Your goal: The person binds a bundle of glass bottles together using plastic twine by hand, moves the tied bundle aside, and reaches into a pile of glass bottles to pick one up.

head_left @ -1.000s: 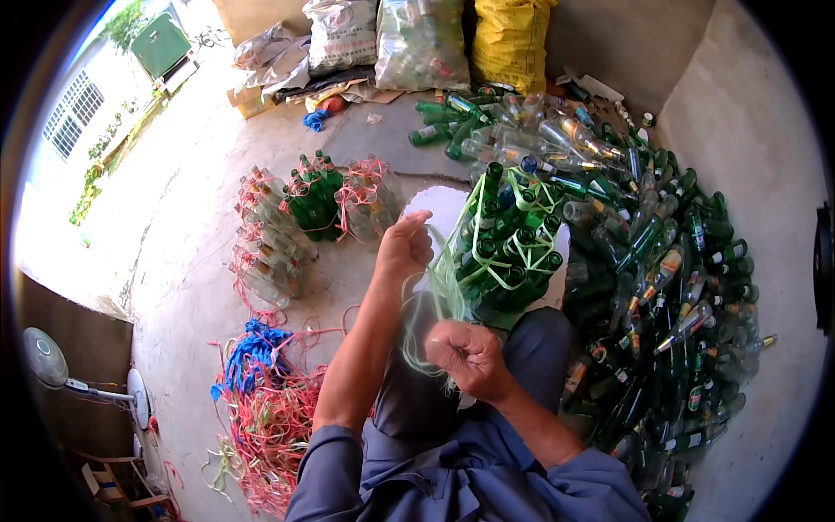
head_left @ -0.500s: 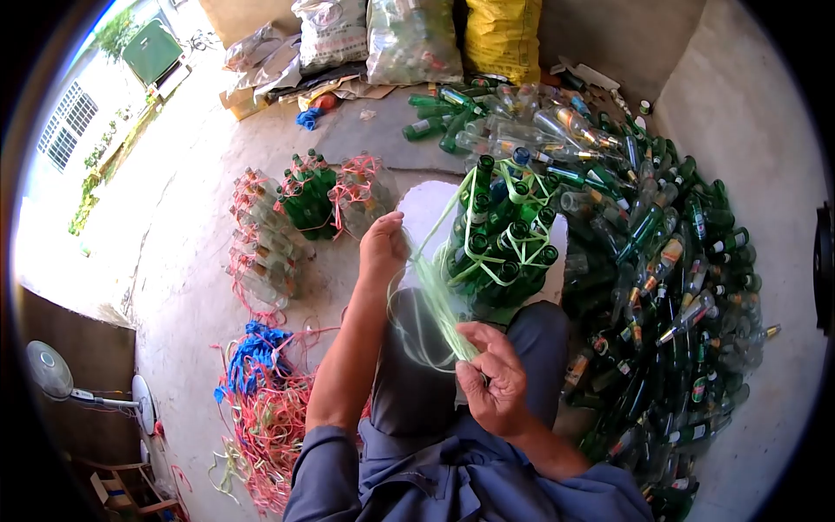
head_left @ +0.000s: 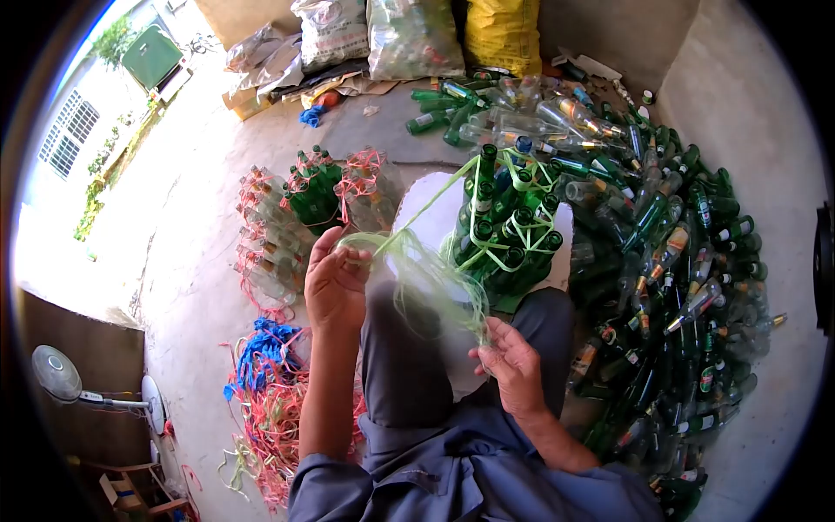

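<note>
Green twine (head_left: 465, 294), pale and thin, hangs as a loose hank between the person's two hands, above the knees, in the head camera's view. At one end the left hand (head_left: 337, 278) grasps it, thumb and fingers closed on the strands. At the other, the right hand (head_left: 509, 355) pinches the gathered ends between thumb and fingertips. From the left hand a taut strand slants up across the board (head_left: 432, 228) to the neck of a bottle in the tied bundle (head_left: 513, 230).

That bundle stands upright on the board, nearer its right edge than its left; green strapping (head_left: 490, 252) zigzags around the bottle necks, most of the glass being dark green. Right of the board's right edge, a heap of loose bottles (head_left: 652, 287) — green and clear, lying every which way — spreads up to the wall. On the floor (head_left: 196, 261), beyond the board's left edge, stand clear bottles (head_left: 270, 235) and green bottles (head_left: 315, 196) tied with red strips. Beside the left forearm lies a red tangle (head_left: 278, 426), with a blue strip (head_left: 265, 352) on top. Sacks, one of them yellow (head_left: 503, 39), line the floor's far edge; a fan (head_left: 56, 374) is near its left edge.
</note>
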The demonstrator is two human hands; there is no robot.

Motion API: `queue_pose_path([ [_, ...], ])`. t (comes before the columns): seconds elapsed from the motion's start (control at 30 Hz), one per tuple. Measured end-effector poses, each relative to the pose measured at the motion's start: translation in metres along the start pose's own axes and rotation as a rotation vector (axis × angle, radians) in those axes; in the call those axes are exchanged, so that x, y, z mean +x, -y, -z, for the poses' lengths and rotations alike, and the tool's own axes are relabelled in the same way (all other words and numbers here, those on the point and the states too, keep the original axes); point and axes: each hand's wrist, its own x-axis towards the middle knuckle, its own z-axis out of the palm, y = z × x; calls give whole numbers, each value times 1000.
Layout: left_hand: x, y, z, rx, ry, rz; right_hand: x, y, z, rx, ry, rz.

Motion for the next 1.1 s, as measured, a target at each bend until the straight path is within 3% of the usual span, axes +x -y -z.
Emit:
queue_pose_path([
  [0.1, -22, -9, 2, 51, -55, -194, 15, -27, 4, -395, -38, 296],
  [0.2, -35, -18, 4, 119, -27, -403, 17, -28, 5, -498, -11, 306],
  [0.3, -47, -33, -18, 206, -143, -607, 22, -40, 4, -258, 66, 144],
  [0.53, -71, -52, -9, 825, -243, -955, 29, -42, -9, -156, 99, 41],
  [0.77, -123, -48, 15, 1215, -234, -864, 52, -16, -31, -127, 143, 6],
  [0.9, -166, -25, 14, 1495, -32, -889, 75, 2, -60, -28, 156, -34],
  [1.1, -226, 4, 27, 1539, 225, -746, 95, 3, -80, 345, 260, -120],
])
